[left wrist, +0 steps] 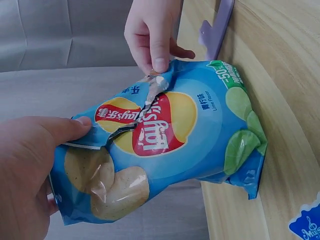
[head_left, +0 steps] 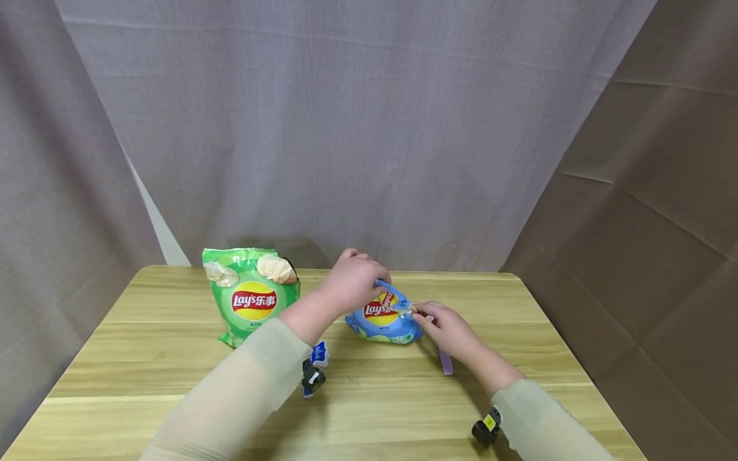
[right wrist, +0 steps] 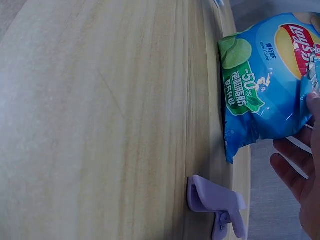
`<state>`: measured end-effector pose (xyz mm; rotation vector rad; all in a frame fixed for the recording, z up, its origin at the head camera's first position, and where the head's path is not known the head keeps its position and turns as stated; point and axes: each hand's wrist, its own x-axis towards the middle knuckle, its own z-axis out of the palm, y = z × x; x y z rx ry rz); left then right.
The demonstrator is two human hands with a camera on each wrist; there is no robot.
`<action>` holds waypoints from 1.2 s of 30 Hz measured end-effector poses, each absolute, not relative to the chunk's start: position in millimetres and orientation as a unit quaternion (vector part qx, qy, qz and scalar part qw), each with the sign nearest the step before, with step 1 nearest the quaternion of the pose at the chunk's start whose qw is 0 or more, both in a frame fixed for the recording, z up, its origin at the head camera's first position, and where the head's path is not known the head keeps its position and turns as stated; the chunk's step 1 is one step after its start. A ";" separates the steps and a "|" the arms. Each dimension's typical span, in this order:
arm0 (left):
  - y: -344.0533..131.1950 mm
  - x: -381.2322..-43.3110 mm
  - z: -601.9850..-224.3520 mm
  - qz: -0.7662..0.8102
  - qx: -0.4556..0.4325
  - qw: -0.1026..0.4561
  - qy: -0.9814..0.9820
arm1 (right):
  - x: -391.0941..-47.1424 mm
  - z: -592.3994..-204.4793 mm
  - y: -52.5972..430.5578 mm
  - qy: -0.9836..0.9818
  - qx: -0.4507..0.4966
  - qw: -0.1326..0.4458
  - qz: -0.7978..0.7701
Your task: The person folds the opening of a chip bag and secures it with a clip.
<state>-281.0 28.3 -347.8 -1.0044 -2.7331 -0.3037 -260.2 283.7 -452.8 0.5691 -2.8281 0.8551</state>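
A blue Lay's lime chip bag (head_left: 383, 323) leans on the table, its upper part folded over and a crinkled silvery edge crossing the logo. My left hand (head_left: 355, 282) grips the bag's upper left end; in the left wrist view its thumb lies on the blue film, the other fingers mostly behind. With thumb and fingers, my right hand (head_left: 441, 323) pinches the fold's right end (left wrist: 159, 80). Just below that hand lies a purple bag clip (right wrist: 215, 197). In the right wrist view, part of the right hand is cut off by the frame edge.
A green Lay's chip bag (head_left: 254, 326) stands upright at the left. A blue item with white lettering (left wrist: 306, 224) lies near my left forearm, partly hidden in the head view. Grey curtain (head_left: 369, 128) hangs behind the wooden table (head_left: 380, 410).
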 end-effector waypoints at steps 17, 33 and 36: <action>22.9 -281.6 -348.3 -0.108 -0.331 0.128 -0.929 | -265.7 -443.3 284.5 -0.954 0.193 0.081 0.216; 14.9 -286.1 -348.9 -0.099 -0.321 0.136 -0.932 | -263.1 -444.0 284.9 -0.958 0.180 0.068 0.214; 13.9 -286.8 -349.0 -0.091 -0.323 0.150 -0.930 | -263.0 -445.2 285.5 -0.956 0.185 0.075 0.214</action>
